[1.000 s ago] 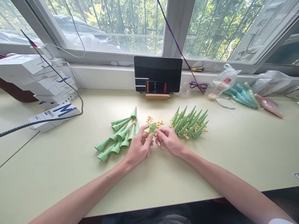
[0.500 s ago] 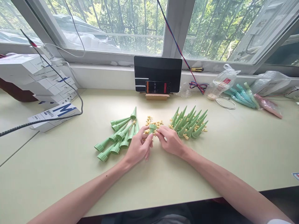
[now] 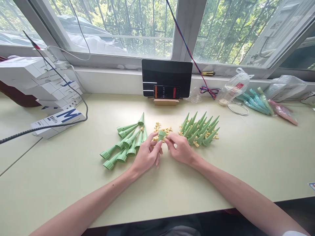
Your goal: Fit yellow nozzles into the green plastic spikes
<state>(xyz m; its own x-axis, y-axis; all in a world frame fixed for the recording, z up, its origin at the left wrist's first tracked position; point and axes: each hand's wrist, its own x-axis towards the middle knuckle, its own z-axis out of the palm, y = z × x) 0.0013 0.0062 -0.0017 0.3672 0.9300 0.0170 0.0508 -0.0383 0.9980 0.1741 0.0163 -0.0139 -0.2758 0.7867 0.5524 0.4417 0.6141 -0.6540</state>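
My left hand is closed round a green plastic watering spike, its wide ribbed end facing up. Thumb and fingers of my right hand are pinched close against the spike's right side; what lies between them is too small and hidden to make out. Just behind the hands lies a loose pile of small yellow valves. On the left, several green spikes lie on their sides, and one stands point up. At the right, a dense group of green spikes stands points up, with yellow valves at their sides.
The pale table runs to the window sill. At its back a phone showing a timer leans against a dark tablet. White boxes and a black cable stand left; plastic bags and coloured packets lie back right.
The view has shifted very slightly. Lower fingers of my left hand have moved a little; both hands keep their place at the spike.
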